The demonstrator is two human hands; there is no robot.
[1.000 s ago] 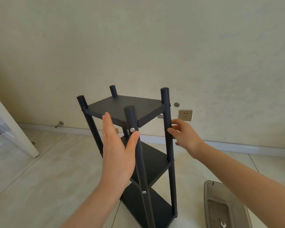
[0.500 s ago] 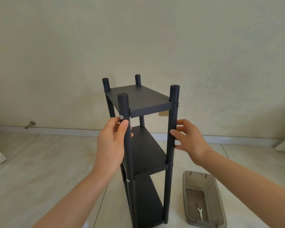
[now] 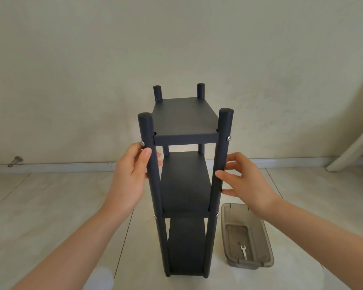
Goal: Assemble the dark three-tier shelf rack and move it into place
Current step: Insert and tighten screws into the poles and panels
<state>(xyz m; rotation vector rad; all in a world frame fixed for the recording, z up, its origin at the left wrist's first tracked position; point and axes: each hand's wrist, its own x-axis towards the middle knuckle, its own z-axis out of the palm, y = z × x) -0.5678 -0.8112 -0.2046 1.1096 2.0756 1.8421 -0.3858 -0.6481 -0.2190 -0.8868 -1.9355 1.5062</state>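
The dark three-tier shelf rack (image 3: 183,120) stands upright on the tiled floor, facing the wall, its four round posts rising above the top shelf. My left hand (image 3: 130,178) grips the front left post just under the top shelf, thumb across the front and fingertips showing behind. At the same height my right hand (image 3: 245,185) lies against the front right post with spread fingers; the thumb tip and fingertips touch it without wrapping round it.
A translucent grey plastic tray (image 3: 266,233) with a small wrench (image 3: 244,251) in it sits on the floor right of the rack's base. A metal door stop (image 3: 15,161) sticks out of the baseboard at left. A white slanted board (image 3: 356,143) leans at far right.
The rack has swung round from a tilted, corner-on pose to upright and square to me. My left hand closed round the front left post, and my right hand's fingers spread on the right post.
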